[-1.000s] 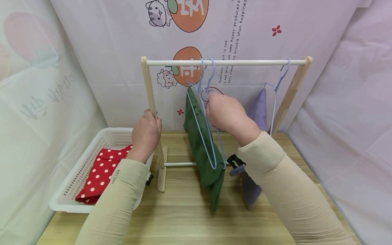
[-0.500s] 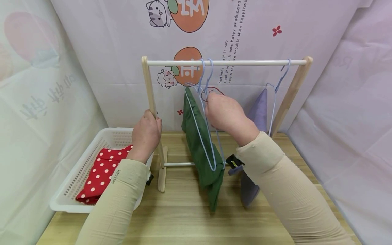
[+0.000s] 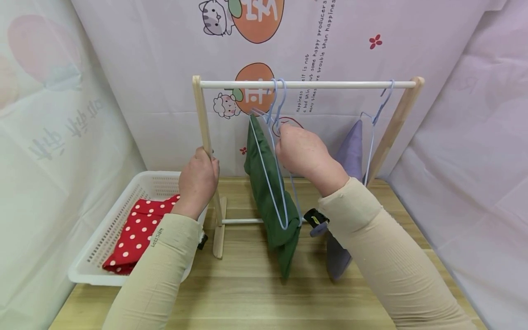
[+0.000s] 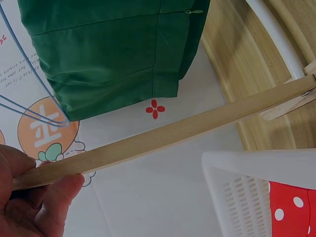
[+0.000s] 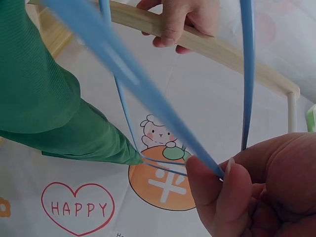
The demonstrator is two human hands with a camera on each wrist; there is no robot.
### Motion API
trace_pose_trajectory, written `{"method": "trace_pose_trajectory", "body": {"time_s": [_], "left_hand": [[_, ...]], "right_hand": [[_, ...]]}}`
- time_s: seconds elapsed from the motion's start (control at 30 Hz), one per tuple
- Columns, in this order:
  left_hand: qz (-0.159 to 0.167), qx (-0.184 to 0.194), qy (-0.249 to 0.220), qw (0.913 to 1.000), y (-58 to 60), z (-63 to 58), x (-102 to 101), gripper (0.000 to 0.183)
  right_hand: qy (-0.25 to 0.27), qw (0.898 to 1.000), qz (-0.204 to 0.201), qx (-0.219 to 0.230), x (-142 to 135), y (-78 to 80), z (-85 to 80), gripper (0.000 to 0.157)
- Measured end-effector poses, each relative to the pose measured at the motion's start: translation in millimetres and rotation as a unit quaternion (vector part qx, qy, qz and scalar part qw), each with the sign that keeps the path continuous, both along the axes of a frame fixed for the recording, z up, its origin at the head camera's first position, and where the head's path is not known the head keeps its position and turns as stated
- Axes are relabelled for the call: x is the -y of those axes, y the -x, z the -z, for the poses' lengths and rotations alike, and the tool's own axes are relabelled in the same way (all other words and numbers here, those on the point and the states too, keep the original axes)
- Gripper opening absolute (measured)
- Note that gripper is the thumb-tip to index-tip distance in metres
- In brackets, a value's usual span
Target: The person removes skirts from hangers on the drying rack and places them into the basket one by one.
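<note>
The left sleeve (image 3: 148, 270) lies nearest, its cuff lettered with what appears to be "LetsSlim". The right sleeve (image 3: 379, 247) crosses in front of a purple garment (image 3: 350, 146), hiding its middle. A white basket (image 3: 92, 278) stands at left, partly behind the left sleeve; a red polka-dot cloth (image 3: 136, 233) lies inside.

Left hand (image 3: 199, 183): fingers and thumb closed around the rack's left wooden post (image 3: 202, 114). Right hand (image 3: 305, 153): fingers curled, thumb and fingertip pinching a light-blue hanger (image 5: 133, 79) below its hook; from where I stand, this hand obscures part of the hanger. The green garment (image 3: 261, 178) hangs just left of the right hand. Two hooks sit side by side mid-way along the white rail (image 3: 330, 85); a third sits near its right end. Beyond, the printed backdrop (image 3: 165, 59) carries "HAPPY" inside a red heart
</note>
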State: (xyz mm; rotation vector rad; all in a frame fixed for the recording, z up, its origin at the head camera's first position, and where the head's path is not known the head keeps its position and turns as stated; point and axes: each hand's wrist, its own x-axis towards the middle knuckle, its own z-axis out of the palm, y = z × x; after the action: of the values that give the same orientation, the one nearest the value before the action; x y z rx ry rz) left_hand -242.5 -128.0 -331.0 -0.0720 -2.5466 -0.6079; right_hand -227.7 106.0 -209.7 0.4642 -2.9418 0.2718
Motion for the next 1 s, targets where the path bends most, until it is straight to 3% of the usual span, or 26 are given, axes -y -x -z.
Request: {"method": "trace_pose_trajectory", "body": {"time_s": [0.47, 1.0], "left_hand": [[-0.001, 0.011, 0.003, 0.9999, -1.3, -1.4, -0.5, 0.037], [-0.004, 0.006, 0.005, 1.0000, 1.3, -0.1, 0.0, 0.037]], "right_hand": [[0.055, 0.998, 0.002, 0.021, 0.1, 5.7, -1.0, 0.014], [0.120, 0.990, 0.008, 0.069, -0.9, 11.3, -6.6, 0.020]]}}
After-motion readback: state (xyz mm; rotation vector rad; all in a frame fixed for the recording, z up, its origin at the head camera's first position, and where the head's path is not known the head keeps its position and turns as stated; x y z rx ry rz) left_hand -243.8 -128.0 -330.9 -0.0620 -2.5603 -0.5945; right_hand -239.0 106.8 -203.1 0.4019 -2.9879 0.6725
